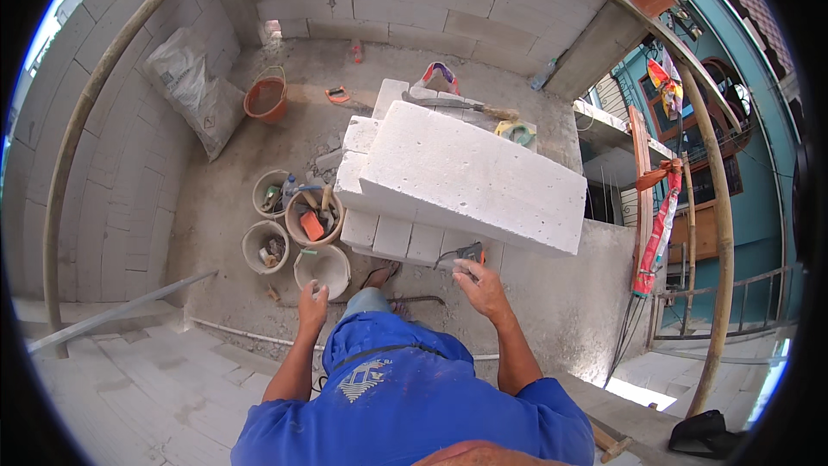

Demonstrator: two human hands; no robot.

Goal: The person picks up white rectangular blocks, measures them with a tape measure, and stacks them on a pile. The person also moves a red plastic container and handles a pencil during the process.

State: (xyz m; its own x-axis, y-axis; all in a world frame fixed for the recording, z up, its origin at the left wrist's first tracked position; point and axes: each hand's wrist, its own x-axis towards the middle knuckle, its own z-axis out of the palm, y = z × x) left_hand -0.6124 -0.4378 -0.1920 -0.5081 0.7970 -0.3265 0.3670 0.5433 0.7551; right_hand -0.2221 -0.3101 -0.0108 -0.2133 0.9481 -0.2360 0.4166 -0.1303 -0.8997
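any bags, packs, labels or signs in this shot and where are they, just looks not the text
Grey sack: leans on the block wall at upper left, bulky, crumpled, with dark print.
Small colourful bag: on the block stack beyond the big white block, red, white and blue.
Red-and-white printed wrap: tied round a post on the right, long and hanging.
No screens seen.

Orange bucket by the block wall. Grey sack leaning nearby. Four small pails together on the floor.
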